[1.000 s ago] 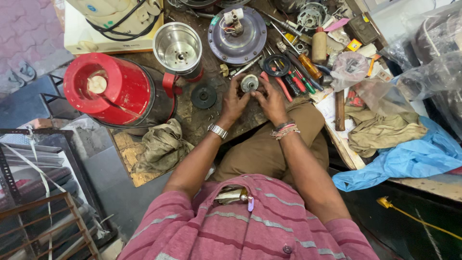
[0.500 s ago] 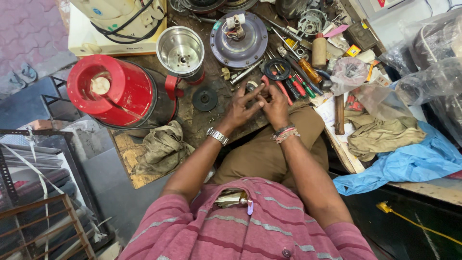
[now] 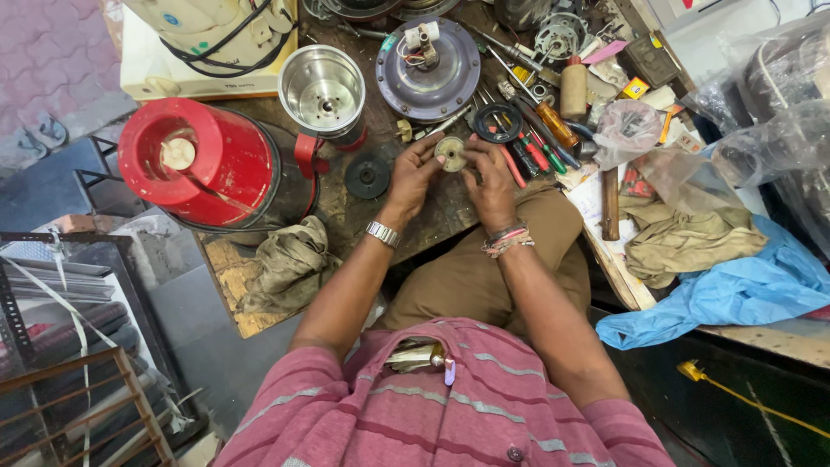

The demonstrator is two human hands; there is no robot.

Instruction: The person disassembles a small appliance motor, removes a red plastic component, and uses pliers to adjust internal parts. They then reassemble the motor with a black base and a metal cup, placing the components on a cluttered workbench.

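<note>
On the far-left of the workbench (image 3: 432,220) we've got the biggest item: red cylindrical appliance body (image 3: 203,164), lying on its side w/ black cord around it. Far left behind it, cream-white machine (image 3: 203,39) w/ black cable coiled on top. Right side: blue plastic sheet (image 3: 735,298) draped over the bench edge, khaki cloth (image 3: 687,242) bunched just beside it. Near-left edge, another dirty rag (image 3: 290,264) hangs off the bench.

Mid-size: grey-purple motor base disc (image 3: 430,65) w/ wired terminal block on top, far centre. Steel jar (image 3: 324,86), open mouth up, just left of it, touching the red body's handle area. Black round disc (image 3: 367,175) sits between red body and our left hand.

Smallest: small round metal part (image 3: 450,153), held up over the bench centre, between both hands. Our left hand (image 3: 413,175) grips its left rim w/ thumb + fingers closed on it; watch on that wrist. Our right hand (image 3: 489,182) pinches its right side, fingers closed on it too; thread bands on that wrist. Screwdrivers and pliers (image 3: 527,138) lie scattered just far-right of the part.
</note>
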